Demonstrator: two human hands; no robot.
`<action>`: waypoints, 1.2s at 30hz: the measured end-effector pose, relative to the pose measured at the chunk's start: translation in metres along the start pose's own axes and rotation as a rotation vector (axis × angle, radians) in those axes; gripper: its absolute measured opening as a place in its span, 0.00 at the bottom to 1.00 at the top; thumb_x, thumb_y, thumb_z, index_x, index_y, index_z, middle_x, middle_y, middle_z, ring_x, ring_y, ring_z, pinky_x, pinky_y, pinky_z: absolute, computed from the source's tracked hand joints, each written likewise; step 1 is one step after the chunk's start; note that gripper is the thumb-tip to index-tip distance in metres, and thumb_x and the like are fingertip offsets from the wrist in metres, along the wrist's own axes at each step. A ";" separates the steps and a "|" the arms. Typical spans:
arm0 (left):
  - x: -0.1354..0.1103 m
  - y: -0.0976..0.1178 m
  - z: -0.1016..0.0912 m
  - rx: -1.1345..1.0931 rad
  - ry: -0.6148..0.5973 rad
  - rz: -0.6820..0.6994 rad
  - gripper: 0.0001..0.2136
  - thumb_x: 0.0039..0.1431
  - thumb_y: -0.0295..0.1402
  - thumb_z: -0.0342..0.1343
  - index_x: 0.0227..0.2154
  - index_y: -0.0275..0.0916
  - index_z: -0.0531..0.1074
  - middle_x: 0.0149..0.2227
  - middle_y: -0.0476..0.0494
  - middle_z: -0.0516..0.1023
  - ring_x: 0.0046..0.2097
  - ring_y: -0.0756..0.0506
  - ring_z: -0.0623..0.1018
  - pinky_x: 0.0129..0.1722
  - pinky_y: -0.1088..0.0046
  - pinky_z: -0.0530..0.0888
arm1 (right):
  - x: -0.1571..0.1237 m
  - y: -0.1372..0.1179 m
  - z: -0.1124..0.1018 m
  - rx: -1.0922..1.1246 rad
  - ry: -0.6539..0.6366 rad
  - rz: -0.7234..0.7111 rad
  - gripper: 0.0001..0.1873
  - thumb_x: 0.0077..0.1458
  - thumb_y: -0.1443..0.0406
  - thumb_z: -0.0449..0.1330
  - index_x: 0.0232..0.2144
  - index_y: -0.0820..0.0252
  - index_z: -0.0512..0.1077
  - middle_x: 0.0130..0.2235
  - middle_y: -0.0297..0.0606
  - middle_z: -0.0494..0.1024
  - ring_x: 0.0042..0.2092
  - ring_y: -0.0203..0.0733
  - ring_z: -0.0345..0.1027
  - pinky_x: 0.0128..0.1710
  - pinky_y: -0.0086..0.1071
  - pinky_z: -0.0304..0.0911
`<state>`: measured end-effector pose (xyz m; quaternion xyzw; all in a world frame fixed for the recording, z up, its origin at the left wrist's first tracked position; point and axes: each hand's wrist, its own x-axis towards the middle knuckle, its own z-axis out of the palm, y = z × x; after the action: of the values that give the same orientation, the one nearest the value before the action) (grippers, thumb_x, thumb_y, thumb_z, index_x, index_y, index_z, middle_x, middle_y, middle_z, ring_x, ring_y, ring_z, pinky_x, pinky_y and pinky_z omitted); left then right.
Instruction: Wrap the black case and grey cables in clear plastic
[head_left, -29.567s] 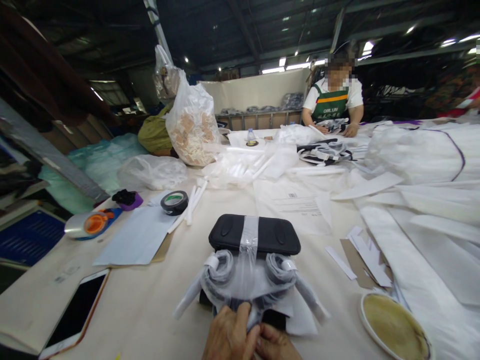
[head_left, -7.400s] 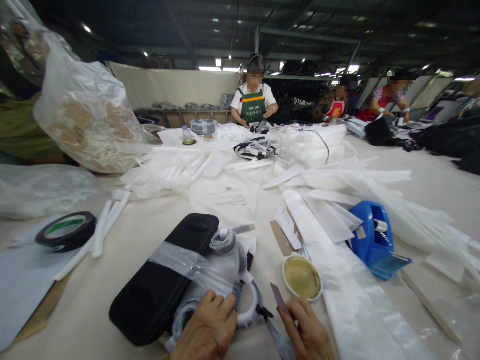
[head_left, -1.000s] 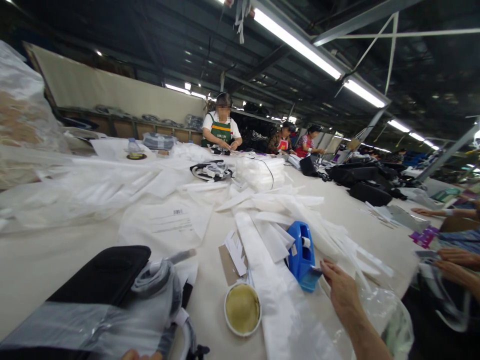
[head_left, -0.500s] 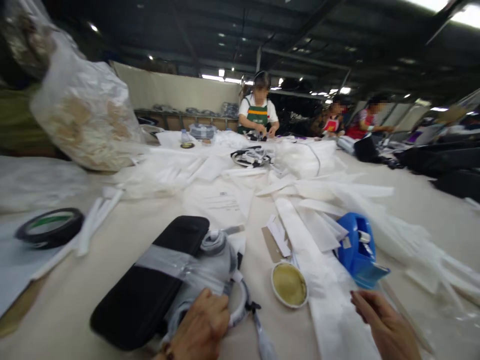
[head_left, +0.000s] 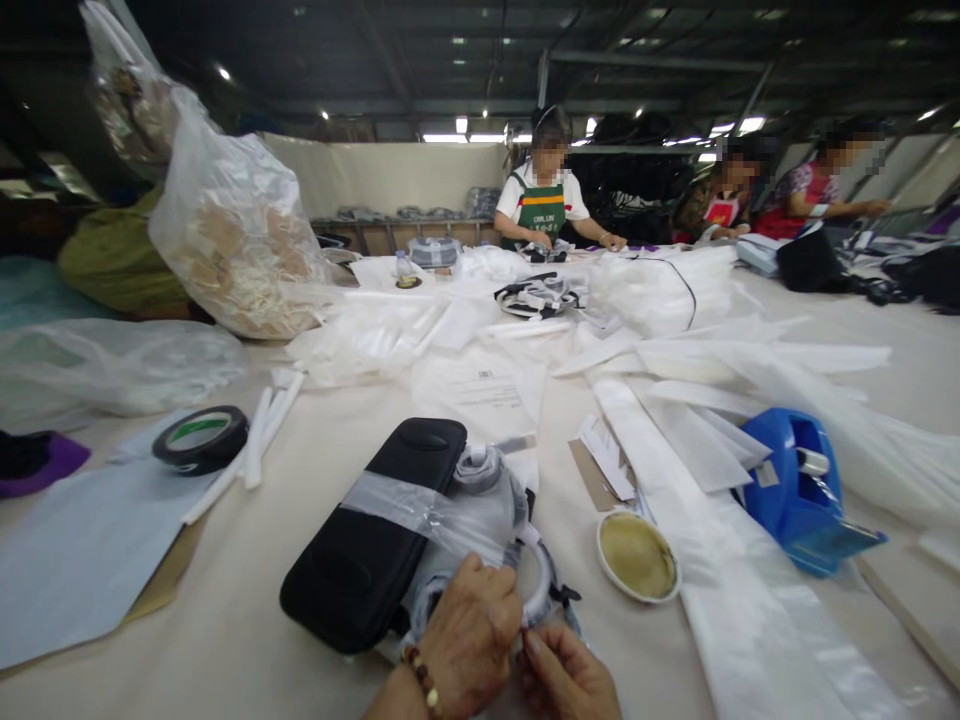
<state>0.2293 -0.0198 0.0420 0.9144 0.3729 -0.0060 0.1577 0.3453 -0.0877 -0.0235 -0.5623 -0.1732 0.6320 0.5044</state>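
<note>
A black zip-style case lies slantwise on the table, with a clear plastic strip across it. The strip runs over a rolled grey bundle wrapped in clear plastic beside the case. My left hand, a beaded bracelet at its wrist, is closed over the near end of this bundle. Close against it, my right hand pinches at the bundle's lower edge, below a whitish ring. What lies between its fingertips is hidden. A dark knotted strap end sticks out to the right.
Right of the bundle are a round tin of yellowish paste, long white plastic sleeves and a blue tape dispenser. A black tape roll lies left. Across the table a person in a green apron works; two others sit right.
My right hand has moved left from near the tape dispenser to the bundle, beside my left hand. My left hand stays closed on the bundle. The whole view has shifted.
</note>
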 end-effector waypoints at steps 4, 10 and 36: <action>0.001 0.000 -0.001 -0.005 -0.014 0.003 0.06 0.54 0.24 0.48 0.24 0.37 0.66 0.32 0.46 0.72 0.34 0.45 0.69 0.35 0.66 0.62 | 0.002 0.005 0.001 0.030 0.006 0.030 0.29 0.27 0.43 0.67 0.17 0.61 0.65 0.14 0.30 0.67 0.17 0.29 0.54 0.18 0.24 0.47; 0.003 -0.003 -0.003 -0.005 -0.017 0.013 0.07 0.53 0.22 0.46 0.24 0.37 0.66 0.32 0.45 0.71 0.34 0.46 0.69 0.35 0.66 0.62 | 0.008 0.010 0.005 0.024 0.033 0.032 0.29 0.29 0.43 0.65 0.17 0.61 0.61 0.13 0.29 0.66 0.16 0.29 0.55 0.17 0.25 0.48; 0.008 0.003 -0.012 -0.022 -0.165 -0.039 0.09 0.54 0.24 0.44 0.30 0.37 0.69 0.35 0.42 0.71 0.37 0.42 0.70 0.39 0.60 0.65 | 0.007 0.003 0.003 0.112 -0.106 0.112 0.24 0.28 0.53 0.68 0.24 0.60 0.63 0.18 0.28 0.68 0.19 0.30 0.60 0.19 0.24 0.53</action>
<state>0.2362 -0.0127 0.0532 0.9015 0.3764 -0.0804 0.1981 0.3423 -0.0824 -0.0288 -0.5078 -0.1323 0.6966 0.4892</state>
